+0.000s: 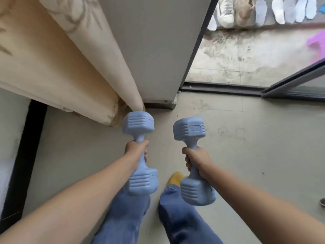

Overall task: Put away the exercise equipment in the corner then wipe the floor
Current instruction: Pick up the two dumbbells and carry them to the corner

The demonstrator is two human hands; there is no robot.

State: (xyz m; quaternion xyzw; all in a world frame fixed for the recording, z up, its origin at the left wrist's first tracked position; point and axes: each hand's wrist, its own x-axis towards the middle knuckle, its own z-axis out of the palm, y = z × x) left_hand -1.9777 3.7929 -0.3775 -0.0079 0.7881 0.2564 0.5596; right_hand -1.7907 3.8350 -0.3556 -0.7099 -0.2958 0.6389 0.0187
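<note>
Gripping one blue dumbbell each by the handle, the left hand [136, 150] holds the left dumbbell [139, 152] at frame centre and the right hand [196, 160] holds the right dumbbell [193, 161] just right of it, apart, above the grey floor [246, 147]. A beige curtain [61, 67] hangs upper left.

I stand on a grey floor [246, 155], stained in places. At the lower middle of the frame my yellow slipper [175, 178] rests on it; a dark track [219, 87] crosses the upper right.
</note>
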